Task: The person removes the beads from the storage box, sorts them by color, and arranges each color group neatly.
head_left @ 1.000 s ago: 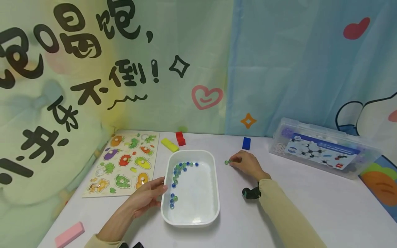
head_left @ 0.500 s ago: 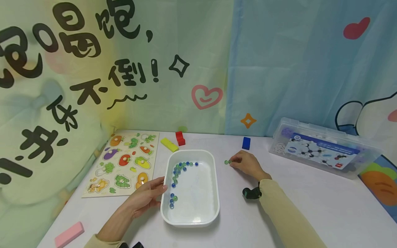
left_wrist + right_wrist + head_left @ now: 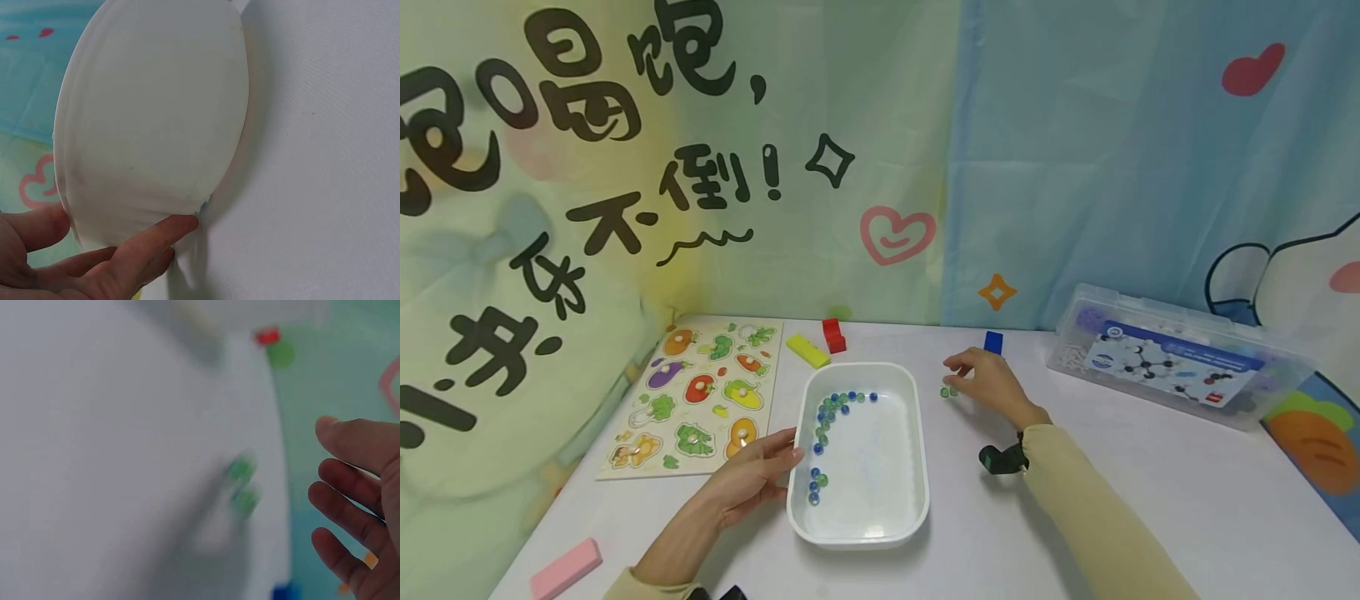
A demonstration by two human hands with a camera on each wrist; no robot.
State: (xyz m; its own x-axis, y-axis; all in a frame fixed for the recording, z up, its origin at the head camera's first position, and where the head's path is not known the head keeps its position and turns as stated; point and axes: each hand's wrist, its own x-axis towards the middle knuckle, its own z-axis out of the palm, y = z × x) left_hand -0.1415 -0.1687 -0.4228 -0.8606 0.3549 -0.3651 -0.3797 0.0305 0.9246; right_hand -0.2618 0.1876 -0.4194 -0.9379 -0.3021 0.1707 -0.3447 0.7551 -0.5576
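A white plastic tray (image 3: 880,483) holds blue and green glass marbles (image 3: 825,415) along its left and upper inside. My left hand (image 3: 752,482) grips the tray's left side, its thumb (image 3: 47,228) at the rim and fingers (image 3: 156,240) against the outer wall and underside. Two green marbles (image 3: 944,392) lie close together on the table right of the tray. Just above them hovers my right hand (image 3: 992,387), fingers loosely bent and apart with nothing between them. In the blurred right wrist view the green marbles (image 3: 244,501) sit apart from the fingers.
Behind the tray lie a yellow block (image 3: 808,351) and a red block (image 3: 833,336). A blue block (image 3: 993,342) sits just beyond my right hand. A vegetable puzzle board (image 3: 700,400), a pink block (image 3: 567,568) and a clear lidded box (image 3: 1180,358) stand around.
My right hand has let go of one green marble and lifted slightly, its fingers spreading; that marble stays beside the other. My left hand and the tray hold still.
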